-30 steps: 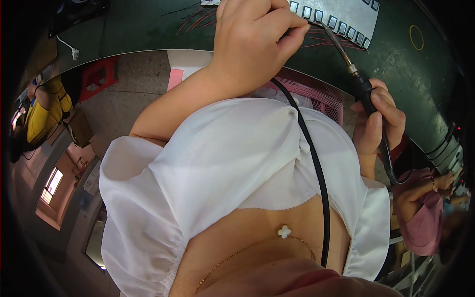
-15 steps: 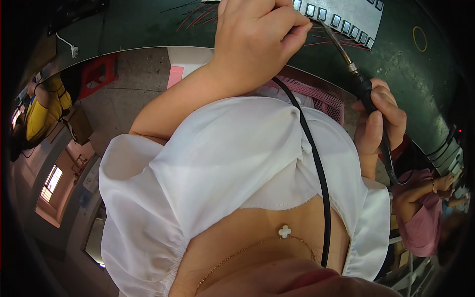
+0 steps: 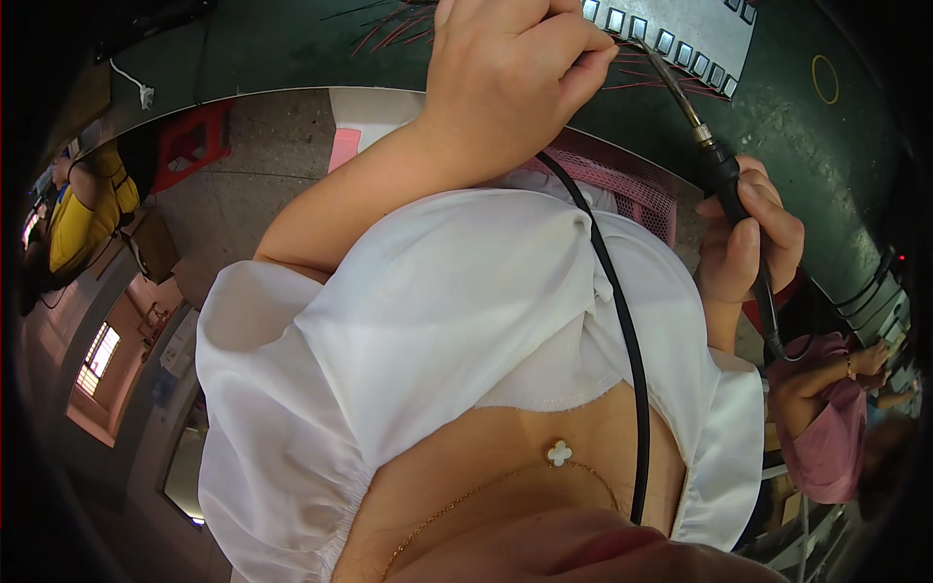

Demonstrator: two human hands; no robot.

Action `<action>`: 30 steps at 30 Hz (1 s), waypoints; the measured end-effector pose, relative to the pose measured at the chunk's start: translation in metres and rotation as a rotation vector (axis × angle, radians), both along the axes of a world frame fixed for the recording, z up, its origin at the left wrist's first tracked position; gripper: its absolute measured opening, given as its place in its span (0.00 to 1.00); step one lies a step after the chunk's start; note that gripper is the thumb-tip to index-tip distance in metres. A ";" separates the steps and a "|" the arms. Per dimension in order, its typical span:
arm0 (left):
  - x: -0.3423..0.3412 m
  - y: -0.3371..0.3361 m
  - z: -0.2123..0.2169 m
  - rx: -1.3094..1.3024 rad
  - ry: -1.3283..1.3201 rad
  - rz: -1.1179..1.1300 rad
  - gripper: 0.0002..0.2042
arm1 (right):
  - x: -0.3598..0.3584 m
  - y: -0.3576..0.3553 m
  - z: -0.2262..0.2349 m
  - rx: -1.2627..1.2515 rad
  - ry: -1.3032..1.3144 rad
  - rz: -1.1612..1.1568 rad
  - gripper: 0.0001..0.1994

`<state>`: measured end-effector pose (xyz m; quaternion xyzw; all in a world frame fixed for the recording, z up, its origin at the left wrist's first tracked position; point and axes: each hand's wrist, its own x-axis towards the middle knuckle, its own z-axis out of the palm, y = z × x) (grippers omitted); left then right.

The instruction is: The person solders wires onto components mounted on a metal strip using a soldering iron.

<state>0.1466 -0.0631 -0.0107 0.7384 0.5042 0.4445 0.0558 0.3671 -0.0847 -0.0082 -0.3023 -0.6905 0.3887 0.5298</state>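
Note:
A soldering iron [image 3: 720, 163] with a black handle and metal barrel is gripped in my right hand [image 3: 750, 238]. Its tip touches or nearly touches one of several small dark-framed rectangular parts on the near edge of a white panel [image 3: 695, 29]. My left hand [image 3: 520, 73] covers the panel's left end, thumb and forefinger pinched close to the iron's tip. Whatever sits in that pinch is too small or hidden to name. Thin red wires [image 3: 661, 85] stick out along the panel's near edge.
More loose red wires [image 3: 394, 34] lie on the dark green table [image 3: 262, 49], left of my hand. A yellow rubber band [image 3: 825, 80] lies at the right, a white plug [image 3: 146, 95] at the left. A black cable [image 3: 618, 301] crosses my front. People sit at both sides.
Both hands, the soldering iron and the panel appear slightly farther right and down in the picture. The left pinch and the right hand's grip look the same.

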 end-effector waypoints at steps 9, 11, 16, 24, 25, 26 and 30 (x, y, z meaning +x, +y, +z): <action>-0.011 -0.001 0.014 -0.121 0.070 0.027 0.07 | -0.003 0.000 0.013 -0.050 0.073 -0.099 0.11; -0.013 0.002 0.021 -0.186 -0.037 -0.016 0.11 | 0.003 0.007 0.014 -0.044 0.111 -0.119 0.13; -0.039 0.014 0.052 -0.073 -0.029 -0.014 0.10 | 0.021 0.005 0.020 -0.079 0.162 -0.494 0.14; -0.123 0.125 0.039 0.026 0.092 0.173 0.04 | 0.016 0.007 0.009 -0.012 0.175 -0.547 0.12; -0.124 0.142 0.040 -0.002 0.105 0.167 0.05 | 0.018 0.008 0.006 -0.015 0.193 -0.533 0.12; -0.126 0.154 0.043 -0.028 0.122 0.175 0.05 | 0.018 0.009 0.003 -0.013 0.206 -0.514 0.12; -0.139 0.222 0.026 0.061 0.201 0.215 0.08 | 0.022 0.013 -0.006 -0.017 0.201 -0.479 0.12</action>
